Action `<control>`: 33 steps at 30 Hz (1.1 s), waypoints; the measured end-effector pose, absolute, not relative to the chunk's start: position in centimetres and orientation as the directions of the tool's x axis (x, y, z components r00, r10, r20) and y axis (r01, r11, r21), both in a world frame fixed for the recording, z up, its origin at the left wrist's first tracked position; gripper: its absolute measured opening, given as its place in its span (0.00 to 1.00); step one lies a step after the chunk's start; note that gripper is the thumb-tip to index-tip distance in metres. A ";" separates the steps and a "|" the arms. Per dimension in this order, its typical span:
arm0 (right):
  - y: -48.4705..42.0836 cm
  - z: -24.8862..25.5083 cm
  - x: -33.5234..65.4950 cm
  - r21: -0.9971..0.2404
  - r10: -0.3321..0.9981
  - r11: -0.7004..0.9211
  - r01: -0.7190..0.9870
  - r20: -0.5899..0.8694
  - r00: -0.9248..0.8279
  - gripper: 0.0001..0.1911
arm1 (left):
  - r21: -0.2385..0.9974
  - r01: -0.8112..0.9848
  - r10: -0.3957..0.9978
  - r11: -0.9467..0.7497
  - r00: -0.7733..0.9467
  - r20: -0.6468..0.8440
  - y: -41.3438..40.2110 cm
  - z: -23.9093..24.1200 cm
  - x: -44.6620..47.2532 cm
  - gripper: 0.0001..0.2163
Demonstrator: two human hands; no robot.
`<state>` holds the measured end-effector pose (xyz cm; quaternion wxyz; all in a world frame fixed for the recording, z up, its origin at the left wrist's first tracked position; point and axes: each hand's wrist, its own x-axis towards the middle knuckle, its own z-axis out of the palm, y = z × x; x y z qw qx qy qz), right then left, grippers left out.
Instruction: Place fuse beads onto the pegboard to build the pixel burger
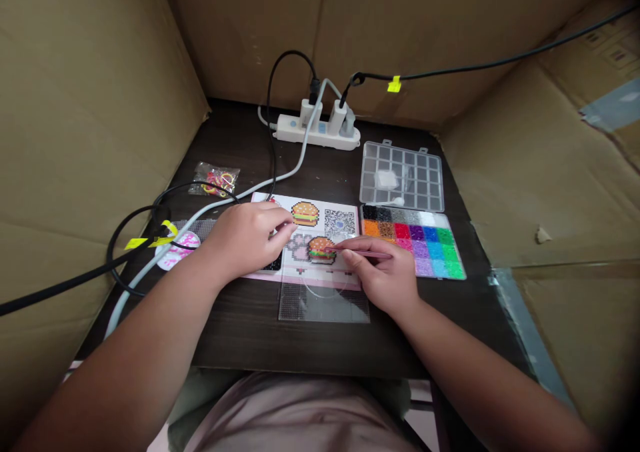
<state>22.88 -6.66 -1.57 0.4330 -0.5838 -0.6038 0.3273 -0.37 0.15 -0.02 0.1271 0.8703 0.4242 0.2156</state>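
My right hand [387,275] grips pink tweezers [369,253], their tips at the right side of a hamburger figure made of small beads [321,249]. That figure sits on a clear pegboard [323,311], which overlaps a printed pattern sheet [353,202]. A pixel hamburger picture [305,213] is printed above it. Over the sheet's left part, my left hand [245,239] has thumb and fingers pinched together; whatever may be between them is too small to make out. Under this hand, a container of black beads [274,264] shows partly.
On the right lies a sorted bead box [415,244], its clear compartment lid [403,172] open behind it. A power strip [317,135] stands at the back. Cables [210,207] cross the left side, near a bag of coloured rings [215,180] and a pink-white round piece [176,253]. Cardboard walls surround the table.
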 end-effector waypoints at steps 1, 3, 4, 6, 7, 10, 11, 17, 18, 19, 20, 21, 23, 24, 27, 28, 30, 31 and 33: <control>-6.7 -1.5 22.9 -0.903 0.987 0.112 0.415 0.151 0.062 0.04 | 0.404 0.683 0.793 -0.609 0.547 0.269 0.1 0.0 -0.4 0.12; -6.7 -1.3 23.0 -0.906 0.981 0.131 0.404 0.176 0.077 0.04 | 0.405 0.683 0.793 -0.609 0.546 0.272 0.1 -0.1 -0.4 0.12; -6.7 -1.1 23.1 -0.906 0.977 0.141 0.400 0.192 0.090 0.03 | 0.405 0.682 0.793 -0.609 0.545 0.273 0.1 -0.1 -0.4 0.12; -6.8 -0.6 23.6 -0.904 0.962 0.169 0.393 0.238 0.135 0.03 | 0.406 0.679 0.790 -0.612 0.545 0.280 0.2 -0.1 -0.4 0.11; -6.9 -0.2 24.1 -0.902 0.949 0.182 0.391 0.265 0.169 0.03 | 0.406 0.677 0.789 -0.614 0.544 0.285 0.2 -0.1 -0.4 0.11; -7.4 1.0 25.9 -0.889 0.892 0.201 0.412 0.340 0.299 0.02 | 0.403 0.675 0.786 -0.618 0.543 0.295 0.2 -0.1 -0.5 0.11; -7.7 1.4 26.6 -0.876 0.879 0.188 0.444 0.352 0.322 0.03 | 0.401 0.676 0.786 -0.618 0.544 0.294 0.2 -0.1 -0.5 0.12; -9.6 1.6 29.9 -0.777 0.903 0.084 0.623 0.324 0.282 0.02 | 0.405 0.670 0.783 -0.622 0.546 0.299 0.2 -0.1 -0.5 0.12; -9.9 1.2 30.1 -0.779 0.915 0.063 0.624 0.294 0.275 0.03 | 0.401 0.670 0.781 -0.624 0.546 0.304 0.2 -0.1 -0.5 0.12; -10.2 0.9 30.3 -0.785 0.925 0.041 0.618 0.263 0.273 0.03 | 0.395 0.673 0.780 -0.625 0.545 0.307 0.2 -0.2 -0.5 0.12; -10.4 0.5 30.3 -0.793 0.933 0.025 0.608 0.237 0.271 0.03 | 0.389 0.676 0.780 -0.626 0.543 0.311 0.2 -0.2 -0.5 0.12; -10.5 0.1 30.3 -0.804 0.938 0.014 0.595 0.216 0.270 0.03 | 0.384 0.680 0.781 -0.625 0.541 0.312 0.2 -0.2 -0.5 0.12; -10.7 -0.5 30.3 -0.827 0.944 0.002 0.562 0.186 0.271 0.03 | 0.379 0.684 0.782 -0.623 0.540 0.312 0.2 -0.2 -0.5 0.12; -10.7 -0.7 30.2 -0.838 0.945 0.002 0.546 0.180 0.273 0.03 | 0.376 0.685 0.781 -0.624 0.540 0.313 0.3 -0.2 -0.5 0.12; -10.6 -1.0 30.2 -0.859 0.943 0.013 0.511 0.180 0.278 0.03 | 0.369 0.682 0.775 -0.632 0.548 0.314 0.3 -0.2 -0.5 0.12; -10.6 -1.0 30.2 -0.862 0.942 0.019 0.506 0.185 0.279 0.02 | 0.368 0.681 0.774 -0.633 0.549 0.315 0.3 -0.2 -0.5 0.12; -10.6 -1.0 30.2 -0.864 0.941 0.030 0.502 0.193 0.278 0.02 | 0.369 0.682 0.775 -0.631 0.549 0.312 0.3 -0.3 -0.5 0.12; -10.6 -1.0 30.2 -0.863 0.940 0.034 0.504 0.199 0.276 0.02 | 0.368 0.683 0.776 -0.631 0.549 0.311 0.3 -0.3 -0.5 0.12; -10.6 -0.9 30.2 -0.858 0.942 0.042 0.512 0.205 0.267 0.02 | 0.368 0.681 0.774 -0.633 0.550 0.314 0.4 -0.4 -0.5 0.12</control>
